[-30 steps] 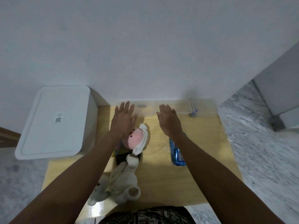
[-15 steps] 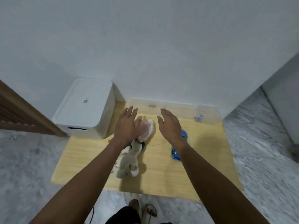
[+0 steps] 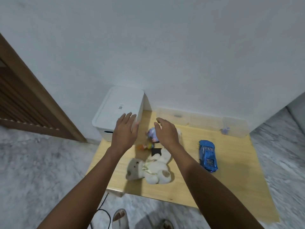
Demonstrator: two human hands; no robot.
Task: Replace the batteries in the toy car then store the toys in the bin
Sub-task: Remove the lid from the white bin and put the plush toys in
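From the head view, the left hand [image 3: 125, 133] and right hand [image 3: 166, 132] hovered with fingers released and grasping nothing, the blue toy car [image 3: 208, 155] on the wooden surface [image 3: 231, 176] right of them, the lidded white bin [image 3: 118, 111] beside the left fingers.

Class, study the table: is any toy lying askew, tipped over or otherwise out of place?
Yes. The teddy bear lies flopped on its side near the table's front edge, not sitting up. The blue toy car stands on its wheels. The white bin is lidded.
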